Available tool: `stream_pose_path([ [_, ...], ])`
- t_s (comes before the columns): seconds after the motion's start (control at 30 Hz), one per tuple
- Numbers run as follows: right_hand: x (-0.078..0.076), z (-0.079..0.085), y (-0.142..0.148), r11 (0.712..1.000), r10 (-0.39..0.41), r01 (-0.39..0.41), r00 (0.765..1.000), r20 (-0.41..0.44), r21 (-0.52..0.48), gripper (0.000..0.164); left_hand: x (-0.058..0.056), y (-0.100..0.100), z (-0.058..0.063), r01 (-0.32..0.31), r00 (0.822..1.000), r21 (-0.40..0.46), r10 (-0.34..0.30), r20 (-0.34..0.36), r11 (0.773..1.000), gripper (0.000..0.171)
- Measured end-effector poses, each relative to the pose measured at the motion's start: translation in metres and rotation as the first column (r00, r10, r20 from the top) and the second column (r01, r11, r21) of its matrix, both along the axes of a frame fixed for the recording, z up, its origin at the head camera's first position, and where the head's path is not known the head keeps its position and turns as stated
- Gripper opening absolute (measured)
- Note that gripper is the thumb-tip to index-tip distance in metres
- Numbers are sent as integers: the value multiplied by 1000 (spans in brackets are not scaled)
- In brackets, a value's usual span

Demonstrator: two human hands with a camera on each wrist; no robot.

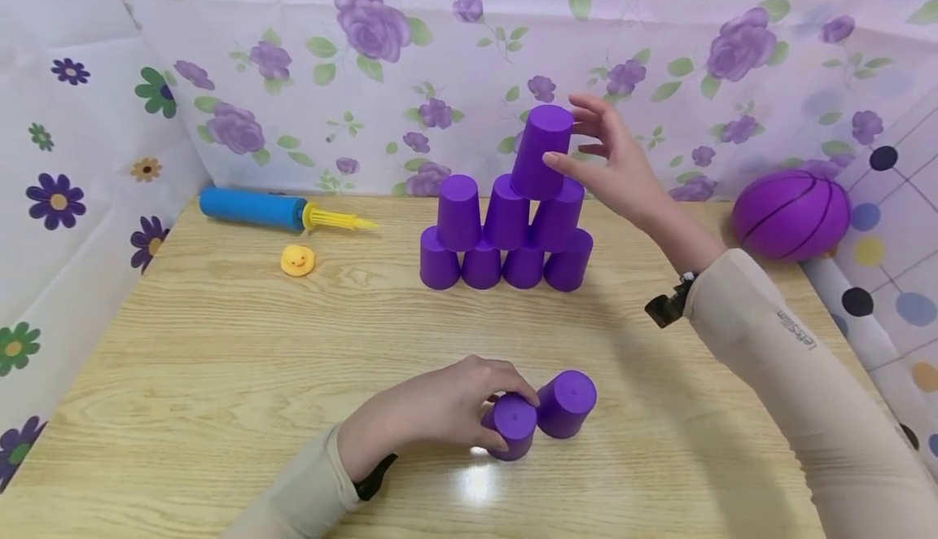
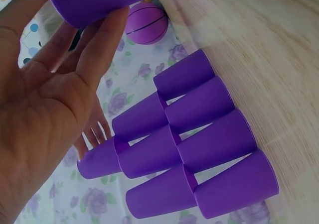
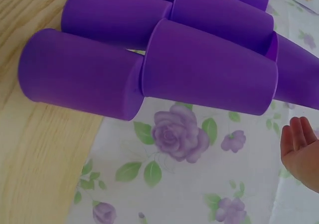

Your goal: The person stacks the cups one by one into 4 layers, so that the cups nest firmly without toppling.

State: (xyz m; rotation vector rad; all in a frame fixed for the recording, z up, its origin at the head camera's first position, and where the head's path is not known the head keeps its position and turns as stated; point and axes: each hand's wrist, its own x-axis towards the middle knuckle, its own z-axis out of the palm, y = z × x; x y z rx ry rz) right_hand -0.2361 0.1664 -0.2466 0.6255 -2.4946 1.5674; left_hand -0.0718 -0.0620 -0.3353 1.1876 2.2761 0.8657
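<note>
In the head view, a pyramid of upside-down purple cups stands on the table: several along the bottom row, three above, and one top cup. Beside that top cup is my right hand, its thumb overlapping the cup's front and its fingers spread at the right edge. The right wrist view shows the fingers straight and just off the cup wall. Nearer the front, my left hand grips another purple cup between thumb and fingers. Close to its right sits one more upside-down cup.
At the back left lies a blue pump with a yellow nozzle, a small yellow duck in front of it. A purple ball rests at the back right. Flowered cloth hangs behind the wooden table.
</note>
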Motion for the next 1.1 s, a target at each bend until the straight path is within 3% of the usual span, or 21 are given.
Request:
stream_pose_path([
  [0.17, 16, 0, 9, 1000, -5, 6, 998, -63, 23, 68, -1, -3, -2, 54, 996, 10, -53, -72, 999, 46],
  [0.3, 41, 9, 9, 999, -32, 35, 994, -100, 27, 66, -2, -3, -2, 58, 997, 9, -57, -54, 998, 45],
  [0.37, 56, 10, 7, 997, -76, 73, 985, -154, -25, 62, -2, -3, -3, 57, 998, 5, -57, -38, 998, 45],
  [0.5, 72, -10, 8, 983, -155, 117, 943, -296, -143, 55, -3, -1, -6, 60, 998, 2, -60, -24, 998, 47],
  [0.57, 77, -24, 10, 979, -153, 96, 931, -332, -182, 53, -4, -1, -7, 59, 998, 7, -59, -17, 998, 47],
  [0.73, 85, -51, 14, 976, -51, -8, 964, -263, -218, 51, -6, -4, -9, 39, 999, 14, -39, 25, 999, 44],
  [0.87, 95, -64, 20, 988, 73, -100, 975, -211, -121, 53, -8, -6, -9, 41, 999, 2, -41, 24, 999, 43],
  [0.97, 101, -75, 27, 973, 223, -229, 959, -175, -15, 52, -9, -7, -9, 59, 998, 6, -59, 10, 998, 44],
  [1.1, 107, -90, 37, 906, 418, -410, 906, -68, 100, 49, -11, -9, -8, 95, 995, 33, -95, 10, 995, 46],
])
